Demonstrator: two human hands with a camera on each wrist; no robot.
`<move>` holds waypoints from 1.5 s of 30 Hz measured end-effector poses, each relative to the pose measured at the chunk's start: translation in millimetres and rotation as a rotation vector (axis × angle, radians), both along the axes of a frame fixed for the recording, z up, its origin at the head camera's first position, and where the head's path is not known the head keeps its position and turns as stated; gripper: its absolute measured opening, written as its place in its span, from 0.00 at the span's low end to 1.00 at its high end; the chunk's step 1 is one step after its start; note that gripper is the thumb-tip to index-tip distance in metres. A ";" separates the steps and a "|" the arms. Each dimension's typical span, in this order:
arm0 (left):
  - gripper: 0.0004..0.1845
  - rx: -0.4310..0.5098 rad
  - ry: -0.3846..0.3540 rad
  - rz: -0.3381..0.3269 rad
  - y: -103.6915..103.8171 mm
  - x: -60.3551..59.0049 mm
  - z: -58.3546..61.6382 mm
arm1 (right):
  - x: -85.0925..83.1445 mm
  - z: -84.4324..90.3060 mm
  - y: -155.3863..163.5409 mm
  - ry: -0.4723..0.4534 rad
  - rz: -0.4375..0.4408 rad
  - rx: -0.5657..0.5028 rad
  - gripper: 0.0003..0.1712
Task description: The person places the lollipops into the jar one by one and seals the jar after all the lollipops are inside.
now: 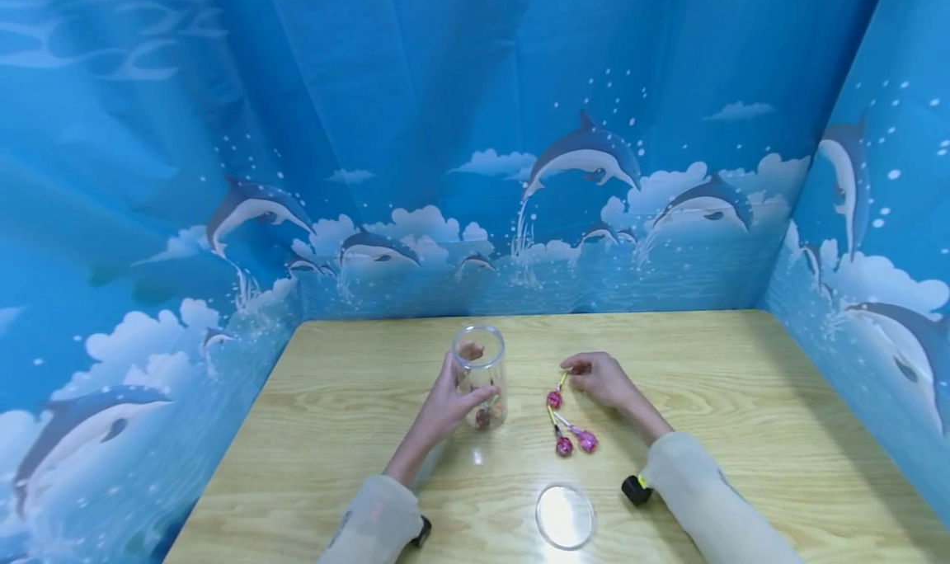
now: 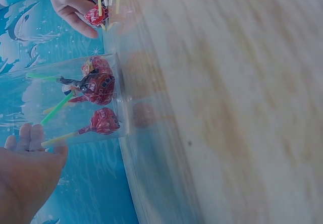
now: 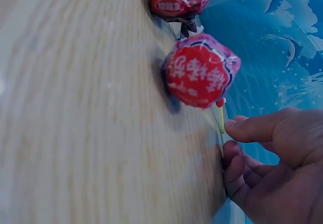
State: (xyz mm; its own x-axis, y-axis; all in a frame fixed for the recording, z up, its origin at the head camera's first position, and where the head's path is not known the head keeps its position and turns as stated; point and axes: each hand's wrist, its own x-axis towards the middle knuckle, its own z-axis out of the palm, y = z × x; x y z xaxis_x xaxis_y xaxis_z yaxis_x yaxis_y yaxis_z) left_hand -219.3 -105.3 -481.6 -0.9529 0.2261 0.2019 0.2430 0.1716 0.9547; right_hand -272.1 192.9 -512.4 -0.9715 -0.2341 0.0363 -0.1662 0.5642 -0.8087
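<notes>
In head cam only, lid [image 1: 565, 516] shows; L hand [image 1: 453, 403] grips jar [image 1: 490, 374], R hand [image 1: 604, 380] pinches lolly stick [image 1: 562, 381].

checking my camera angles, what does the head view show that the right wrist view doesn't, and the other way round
Only the head view: the clear round lid and the pale sleeves.
Only the right wrist view: readable print on a red lollipop wrapper.
Both: the right hand at a yellow stick, the wooden tabletop and the dolphin backdrop.
</notes>
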 end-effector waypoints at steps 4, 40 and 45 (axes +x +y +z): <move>0.45 0.003 0.002 -0.001 0.6 -0.2 0.5 | -1.3 1.0 -2.1 0.001 0.030 0.049 0.17; 0.44 0.019 0.006 -0.015 -0.3 -0.4 -1.5 | 19.6 11.9 29.9 -0.324 -0.108 -0.585 0.20; 0.44 0.023 0.004 -0.021 -0.6 -0.8 -2.4 | 29.2 25.2 40.4 -0.365 -0.092 -0.751 0.21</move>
State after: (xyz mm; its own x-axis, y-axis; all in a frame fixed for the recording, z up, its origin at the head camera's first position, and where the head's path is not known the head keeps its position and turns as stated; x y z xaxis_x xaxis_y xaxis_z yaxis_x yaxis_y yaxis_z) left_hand -220.1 -105.9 -484.0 -0.9472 0.2413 0.2110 0.2501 0.1445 0.9574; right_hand -242.8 233.3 -487.2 -0.9666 -0.1922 -0.1697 0.1994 -0.1473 -0.9688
